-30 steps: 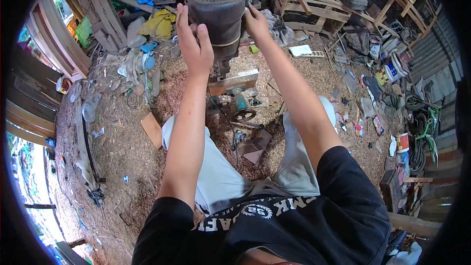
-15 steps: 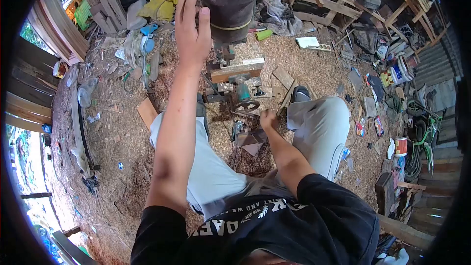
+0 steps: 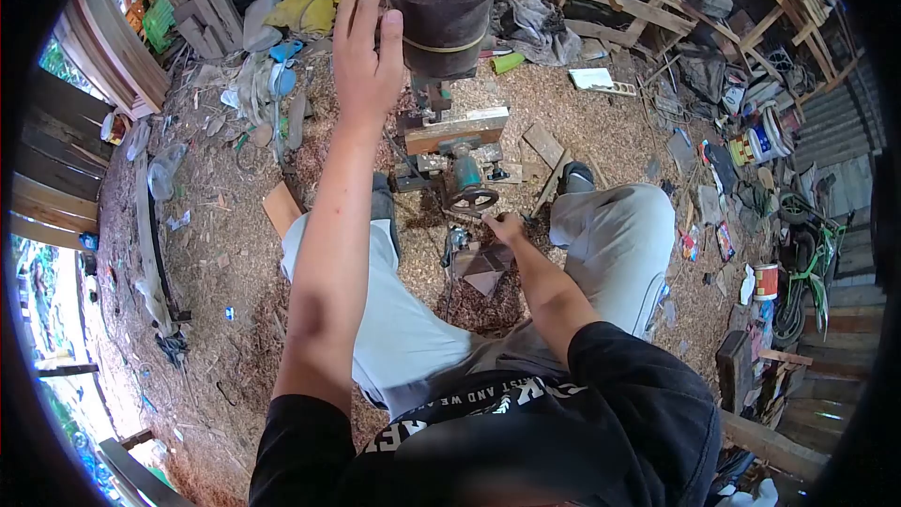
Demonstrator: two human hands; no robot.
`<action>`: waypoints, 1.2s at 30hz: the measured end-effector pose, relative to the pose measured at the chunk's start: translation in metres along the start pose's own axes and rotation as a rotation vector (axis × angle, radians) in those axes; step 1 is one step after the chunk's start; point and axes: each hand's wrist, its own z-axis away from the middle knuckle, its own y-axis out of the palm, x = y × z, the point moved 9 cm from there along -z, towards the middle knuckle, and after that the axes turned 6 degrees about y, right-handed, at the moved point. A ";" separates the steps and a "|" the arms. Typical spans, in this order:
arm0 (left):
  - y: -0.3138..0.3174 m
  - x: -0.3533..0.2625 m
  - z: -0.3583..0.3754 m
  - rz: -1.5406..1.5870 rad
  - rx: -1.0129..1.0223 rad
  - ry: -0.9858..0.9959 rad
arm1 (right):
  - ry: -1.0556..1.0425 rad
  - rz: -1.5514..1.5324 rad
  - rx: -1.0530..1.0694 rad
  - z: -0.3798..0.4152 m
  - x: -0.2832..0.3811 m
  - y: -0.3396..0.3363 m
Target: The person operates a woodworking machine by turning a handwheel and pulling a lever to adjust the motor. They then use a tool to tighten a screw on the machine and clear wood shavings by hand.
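My left hand (image 3: 368,66) is raised flat with its fingers stretched out, beside a dark, tapered machine housing (image 3: 439,9) with a perforated top and a yellow band. Lower down, between my legs, my right hand (image 3: 508,227) is closed at the lower right rim of a dark handwheel (image 3: 471,200). A green cylindrical body (image 3: 465,169) joins the wheel to the metal vise-like parts behind it. Just beyond these, a wooden block (image 3: 455,131) stands on edge under the housing.
Wood shavings cover the ground (image 3: 225,263). A loose board (image 3: 282,212) lies by my left leg and wood offcuts (image 3: 542,146) near my right foot. A green bicycle (image 3: 812,268), buckets (image 3: 760,141) and wooden framing (image 3: 629,0) stand at the right.
My right hand has moved slightly left along the handwheel's lower side. My left hand stays raised in nearly the same place.
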 end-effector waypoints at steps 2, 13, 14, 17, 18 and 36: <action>-0.001 0.000 -0.001 0.005 0.001 -0.004 | -0.016 0.020 -0.002 -0.006 -0.001 0.004; -0.011 -0.002 -0.004 -0.038 -0.029 0.021 | 0.047 0.113 -0.113 0.032 0.026 -0.020; -0.012 -0.003 -0.004 -0.035 -0.033 0.023 | 0.044 0.140 -0.125 0.035 0.028 -0.021; -0.013 -0.005 -0.006 -0.021 -0.030 0.013 | 0.037 0.215 -0.121 0.030 0.031 -0.019; -0.011 -0.003 -0.006 -0.009 -0.014 -0.005 | 0.025 0.203 -0.142 0.033 0.032 -0.019; -0.006 -0.029 -0.006 -0.021 -0.020 0.022 | 0.119 0.295 0.484 -0.095 0.094 -0.172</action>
